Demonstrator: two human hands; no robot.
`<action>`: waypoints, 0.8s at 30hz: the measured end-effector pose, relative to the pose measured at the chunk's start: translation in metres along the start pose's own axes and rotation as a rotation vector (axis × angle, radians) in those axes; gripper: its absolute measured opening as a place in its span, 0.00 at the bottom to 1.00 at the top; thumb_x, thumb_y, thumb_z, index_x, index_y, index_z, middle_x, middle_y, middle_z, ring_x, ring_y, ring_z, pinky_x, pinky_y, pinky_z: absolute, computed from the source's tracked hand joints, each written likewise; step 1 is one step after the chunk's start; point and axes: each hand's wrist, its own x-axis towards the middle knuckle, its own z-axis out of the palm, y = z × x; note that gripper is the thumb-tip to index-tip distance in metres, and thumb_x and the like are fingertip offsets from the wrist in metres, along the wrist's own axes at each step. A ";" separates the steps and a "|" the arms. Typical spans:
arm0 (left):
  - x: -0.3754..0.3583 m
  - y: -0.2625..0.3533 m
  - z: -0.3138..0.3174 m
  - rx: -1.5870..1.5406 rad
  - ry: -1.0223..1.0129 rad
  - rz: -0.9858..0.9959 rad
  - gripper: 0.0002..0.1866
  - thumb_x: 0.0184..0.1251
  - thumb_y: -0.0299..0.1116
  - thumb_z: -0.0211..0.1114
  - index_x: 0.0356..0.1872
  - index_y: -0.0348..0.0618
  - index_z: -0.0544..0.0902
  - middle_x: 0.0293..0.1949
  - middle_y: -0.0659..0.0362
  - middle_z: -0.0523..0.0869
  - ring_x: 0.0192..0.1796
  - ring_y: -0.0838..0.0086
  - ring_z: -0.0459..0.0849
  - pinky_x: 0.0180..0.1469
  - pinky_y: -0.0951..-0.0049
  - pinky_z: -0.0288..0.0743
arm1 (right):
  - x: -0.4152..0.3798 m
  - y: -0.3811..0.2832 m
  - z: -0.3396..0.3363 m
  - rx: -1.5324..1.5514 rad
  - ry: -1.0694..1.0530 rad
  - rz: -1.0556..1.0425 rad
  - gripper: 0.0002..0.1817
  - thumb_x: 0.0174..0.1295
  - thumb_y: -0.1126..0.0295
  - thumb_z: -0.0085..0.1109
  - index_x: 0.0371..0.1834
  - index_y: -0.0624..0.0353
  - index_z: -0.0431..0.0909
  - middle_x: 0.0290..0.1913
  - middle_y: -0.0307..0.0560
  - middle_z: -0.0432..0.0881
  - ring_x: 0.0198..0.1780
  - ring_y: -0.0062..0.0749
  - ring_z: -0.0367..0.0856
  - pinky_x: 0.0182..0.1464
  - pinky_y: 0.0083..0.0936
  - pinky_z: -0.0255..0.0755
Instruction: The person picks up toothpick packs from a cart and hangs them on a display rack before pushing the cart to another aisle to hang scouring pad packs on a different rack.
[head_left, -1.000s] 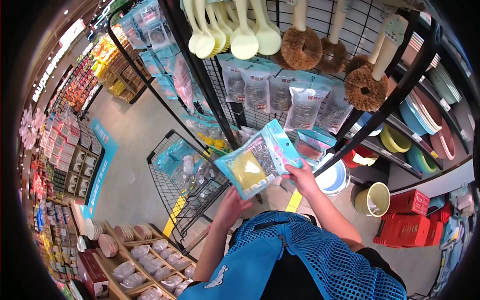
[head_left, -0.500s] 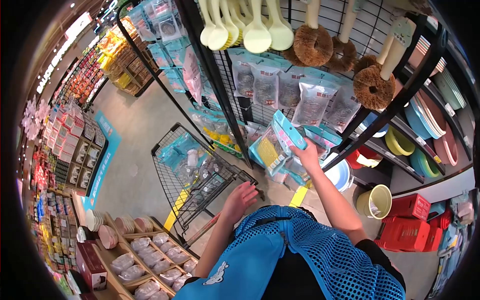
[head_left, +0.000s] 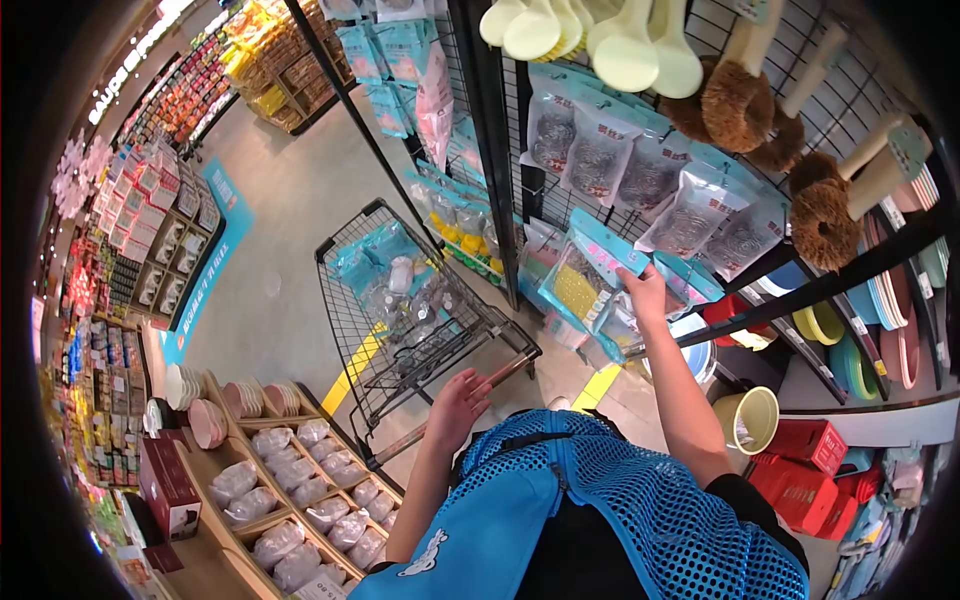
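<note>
My right hand (head_left: 647, 292) has its thumb and fingers closed on the blue header of a clear packet (head_left: 578, 290) with a yellow scrubbing sponge showing inside. Other blue-topped packets hang right behind and beside it on the lower part of the wire rack (head_left: 505, 120). Bags of steel wool (head_left: 690, 215) hang just above this hand. My left hand (head_left: 458, 402) holds nothing; its fingers are stretched out beside the handle of a black shopping cart (head_left: 375, 300). Inside the cart lie blue-topped packets (head_left: 375, 255) and several grey, clear-wrapped items.
Pale ladles (head_left: 625, 50) and brown coconut-fibre brushes (head_left: 738, 105) hang higher on the rack. To the right stand a yellow bucket (head_left: 748, 415), red baskets (head_left: 800, 485) and shelves of basins. A wooden bin (head_left: 235, 425) with wrapped goods is at lower left.
The view has turned, so the rack, packets and cart appear farther right. My right hand keeps its hold on the packet. My left hand has shifted slightly down and left, nearer the cart handle.
</note>
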 end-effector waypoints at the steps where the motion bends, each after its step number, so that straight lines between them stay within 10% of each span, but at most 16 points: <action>1: 0.000 0.001 -0.003 -0.014 0.002 -0.006 0.21 0.69 0.41 0.55 0.60 0.44 0.69 0.54 0.57 0.77 0.56 0.66 0.77 0.58 0.62 0.70 | -0.003 -0.002 0.000 0.014 0.022 0.007 0.09 0.55 0.76 0.63 0.39 0.63 0.81 0.33 0.38 0.84 0.32 0.18 0.78 0.37 0.19 0.71; 24: 0.043 0.095 -0.039 0.002 0.069 -0.084 0.18 0.70 0.42 0.55 0.56 0.45 0.73 0.50 0.58 0.80 0.53 0.67 0.79 0.56 0.64 0.72 | -0.014 0.031 0.014 0.274 0.280 0.137 0.07 0.62 0.73 0.58 0.42 0.53 0.79 0.41 0.35 0.82 0.40 0.20 0.78 0.40 0.20 0.71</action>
